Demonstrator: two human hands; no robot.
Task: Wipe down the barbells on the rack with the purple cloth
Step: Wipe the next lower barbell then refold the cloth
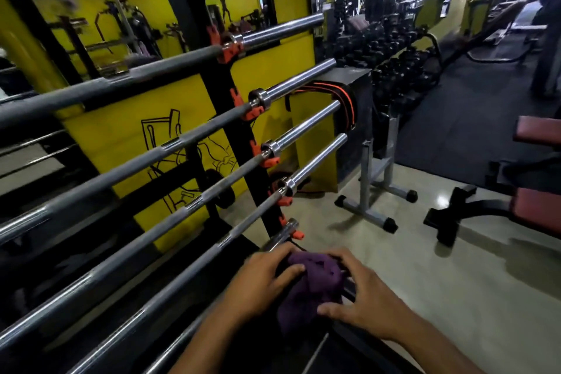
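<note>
Several steel barbells [170,149] lie one above the other on a black rack [243,136] with orange hooks, running from lower left to upper right. A purple cloth [315,279] is bunched over the lowest barbell [280,235] near its right end. My left hand [258,282] grips the cloth from the left with its thumb across it. From the right, my right hand [358,294] curls its fingers over the cloth, thumb beneath. Under the cloth the bar is hidden.
A yellow wall with black drawings and a mirror stands behind the rack. A grey stand [373,191] and a red-padded bench [516,200] sit on the floor to the right. Dumbbell racks [394,51] line the far wall. A person [549,39] stands at far right.
</note>
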